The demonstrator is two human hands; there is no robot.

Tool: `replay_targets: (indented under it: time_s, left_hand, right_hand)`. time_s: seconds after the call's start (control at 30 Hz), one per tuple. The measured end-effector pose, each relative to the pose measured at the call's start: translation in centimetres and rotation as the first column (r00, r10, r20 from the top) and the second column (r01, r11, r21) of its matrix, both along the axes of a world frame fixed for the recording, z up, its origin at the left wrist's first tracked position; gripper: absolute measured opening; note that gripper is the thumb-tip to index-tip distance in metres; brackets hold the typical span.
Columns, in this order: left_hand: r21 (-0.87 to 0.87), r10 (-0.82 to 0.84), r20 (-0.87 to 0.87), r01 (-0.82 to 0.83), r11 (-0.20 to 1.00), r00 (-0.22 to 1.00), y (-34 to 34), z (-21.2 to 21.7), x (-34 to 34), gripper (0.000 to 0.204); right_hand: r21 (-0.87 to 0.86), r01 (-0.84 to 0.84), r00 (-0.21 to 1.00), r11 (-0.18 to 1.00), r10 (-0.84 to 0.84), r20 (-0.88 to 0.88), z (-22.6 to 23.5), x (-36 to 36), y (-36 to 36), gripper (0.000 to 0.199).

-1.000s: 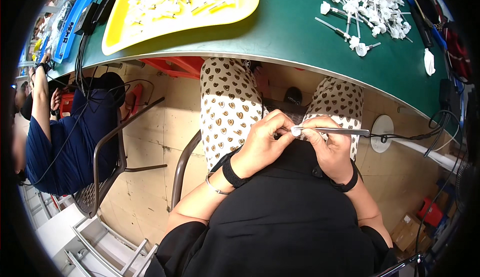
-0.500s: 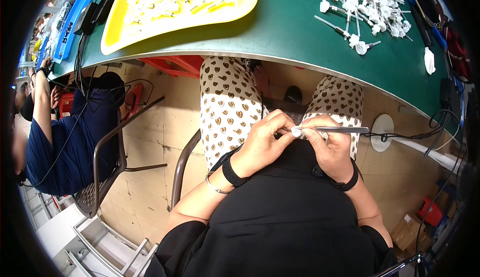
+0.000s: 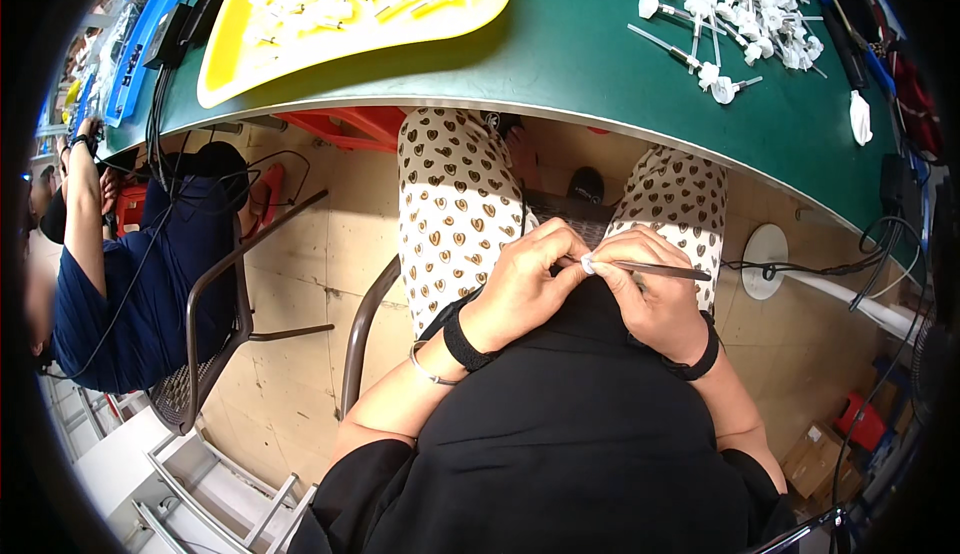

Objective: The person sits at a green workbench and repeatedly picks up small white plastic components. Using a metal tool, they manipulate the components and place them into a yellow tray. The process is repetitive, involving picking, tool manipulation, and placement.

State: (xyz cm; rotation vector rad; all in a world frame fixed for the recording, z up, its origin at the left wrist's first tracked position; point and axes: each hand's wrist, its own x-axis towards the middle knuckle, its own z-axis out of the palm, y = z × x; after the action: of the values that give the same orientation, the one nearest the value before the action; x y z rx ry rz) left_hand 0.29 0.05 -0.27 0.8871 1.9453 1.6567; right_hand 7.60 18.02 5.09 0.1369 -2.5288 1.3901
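Above my lap, my left hand (image 3: 528,289) pinches a small white plastic part (image 3: 587,265) between thumb and forefinger. Close against it, my right hand (image 3: 657,299) is closed on slim metal tweezers (image 3: 670,272), whose back end sticks out to the right. Fingers of both hands meet at the white part. The tweezers' tips and most of the part are hidden by the fingers, so I cannot tell how the two touch.
A yellow tray (image 3: 225,74) of white plastic pieces with thin tubes stands on the green table (image 3: 570,64). Similar pieces (image 3: 715,14) lie heaped at the right. A seated co-worker (image 3: 165,284) is at the left, beside a chair (image 3: 195,344). Cables (image 3: 875,259) hang at the right.
The tweezers have drawn slightly left and tilted, their back end now lower and darker. The right fingers have closed in on the white part; the left hand has barely moved.
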Motion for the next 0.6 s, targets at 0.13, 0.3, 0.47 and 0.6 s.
replay_targets:
  time_s: [0.13, 0.3, 0.47, 0.6]
  left_hand:
    - [0.027, 0.032, 0.075, -0.034, 0.999, 0.997, 0.0, -0.2, 0.2, 0.011]
    - [0.076, 0.083, 0.102, -0.091, 0.993, 0.991, 0.3, 0.0, 0.1, 0.012]
    - [0.047, 0.08, 0.072, -0.083, 0.995, 0.994, 0.2, 0.0, 0.1, 0.012]
    - [0.068, 0.079, 0.068, -0.084, 0.994, 0.995, 0.2, -0.2, 0.2, 0.013]
  right_hand:
    - [-0.052, 0.016, 1.0, 0.999, -0.016, 0.001, -0.2, 0.3, 0.2, 0.01]
    - [-0.264, 0.147, 0.989, 0.953, -0.139, 0.051, -0.9, 1.2, -0.4, 0.012]
    - [-0.243, 0.144, 0.989, 0.959, -0.13, 0.073, -0.8, 1.2, -0.3, 0.012]
    - [-0.225, 0.138, 0.99, 0.964, -0.125, 0.071, -0.9, 1.1, -0.3, 0.01]
